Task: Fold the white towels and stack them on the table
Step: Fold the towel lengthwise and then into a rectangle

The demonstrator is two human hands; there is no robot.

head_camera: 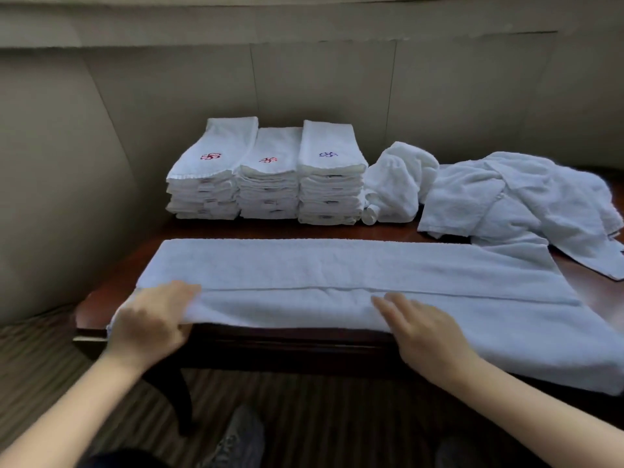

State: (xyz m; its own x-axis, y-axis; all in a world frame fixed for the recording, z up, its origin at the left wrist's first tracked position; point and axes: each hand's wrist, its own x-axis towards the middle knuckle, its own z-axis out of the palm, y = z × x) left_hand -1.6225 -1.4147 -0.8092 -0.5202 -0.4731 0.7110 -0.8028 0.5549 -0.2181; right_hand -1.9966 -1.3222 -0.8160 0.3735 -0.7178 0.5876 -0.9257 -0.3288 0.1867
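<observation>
— Where do your hands sit?

— Your left hand [153, 319] pinches the near left corner of the long towel [337, 285], fingers curled under its edge and thumb on top. Your right hand [425, 329] lies flat on the near fold, fingers together and pressing down, gripping nothing.

— And how does the towel lie?

— You have it folded lengthwise on the dark wooden table [236, 228], its long axis running left to right along the near edge, with the right end drooping over the front.

— What's beyond it?

— Three stacks of folded towels [268, 177] stand side by side at the back, their long sides pointing away from you. To your right lies a heap of unfolded towels [513, 197], touching the rightmost stack.
</observation>
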